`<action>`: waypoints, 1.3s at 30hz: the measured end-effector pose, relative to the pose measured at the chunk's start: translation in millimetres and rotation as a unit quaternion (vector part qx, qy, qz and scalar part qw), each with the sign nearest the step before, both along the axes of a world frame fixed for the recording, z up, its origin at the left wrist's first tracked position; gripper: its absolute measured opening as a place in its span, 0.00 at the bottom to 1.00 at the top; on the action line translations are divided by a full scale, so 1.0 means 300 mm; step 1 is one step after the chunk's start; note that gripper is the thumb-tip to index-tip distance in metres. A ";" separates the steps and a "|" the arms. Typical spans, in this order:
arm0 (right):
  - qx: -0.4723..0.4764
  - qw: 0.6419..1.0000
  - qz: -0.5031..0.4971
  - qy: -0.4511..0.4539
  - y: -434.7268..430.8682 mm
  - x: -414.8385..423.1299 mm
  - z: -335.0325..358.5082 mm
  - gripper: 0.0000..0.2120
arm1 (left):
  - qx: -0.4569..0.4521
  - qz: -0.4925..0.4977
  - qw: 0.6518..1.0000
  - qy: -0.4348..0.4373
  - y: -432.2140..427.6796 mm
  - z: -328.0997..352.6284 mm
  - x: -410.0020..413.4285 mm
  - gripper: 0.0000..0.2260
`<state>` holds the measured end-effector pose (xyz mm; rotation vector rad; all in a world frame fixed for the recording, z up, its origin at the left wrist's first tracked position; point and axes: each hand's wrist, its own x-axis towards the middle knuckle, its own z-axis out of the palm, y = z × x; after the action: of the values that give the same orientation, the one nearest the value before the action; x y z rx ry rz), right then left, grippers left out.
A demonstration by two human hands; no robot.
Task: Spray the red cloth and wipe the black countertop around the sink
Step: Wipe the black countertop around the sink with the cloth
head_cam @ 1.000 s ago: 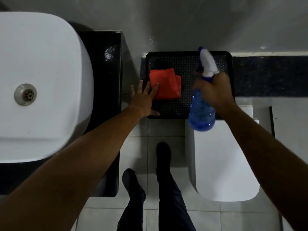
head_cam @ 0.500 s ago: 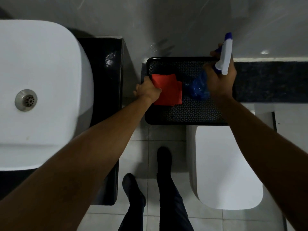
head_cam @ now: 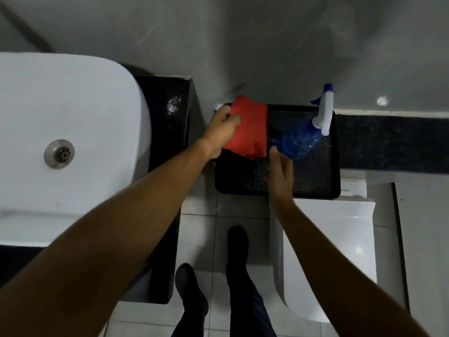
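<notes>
Left hand [head_cam: 224,125] at frame centre, fingers curled and clamped on the left edge of the cloth [head_cam: 250,127]; cloth is red, soft, crumpled, lifted off the tray [head_cam: 315,188], hanging with its long axis running top to bottom of frame, lower edge ragged. Right hand [head_cam: 279,166] just below the bottle [head_cam: 297,142], fingers together and extended, holding nothing; fingertips right next to the bottle base, contact unclear. Bottle sits on the tray's right half, tilted, long axis diagonal: base at lower left, white trigger head with blue nozzle at upper right, nozzle pointing at the top of frame. Bottle body translucent blue plastic, ribbed. Tray is black, rectangular, rounded corners, raised rim, embossed grid pattern. Sink [head_cam: 60,142] at left: white, glossy, rounded, metal drain. Countertop [head_cam: 167,122] is glossy black stone, showing as a strip between sink and tray.
</notes>
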<state>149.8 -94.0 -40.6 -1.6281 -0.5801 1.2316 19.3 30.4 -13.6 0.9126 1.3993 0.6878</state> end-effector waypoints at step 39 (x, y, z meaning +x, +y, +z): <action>0.349 0.468 0.582 -0.565 0.703 -0.522 0.022 0.30 | 0.219 -0.166 0.764 0.584 0.041 0.258 -0.609 0.29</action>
<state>-6.8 116.9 -34.0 -0.8950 -2.9380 0.1826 -163.4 42.7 63.9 2.1360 2.0781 0.0804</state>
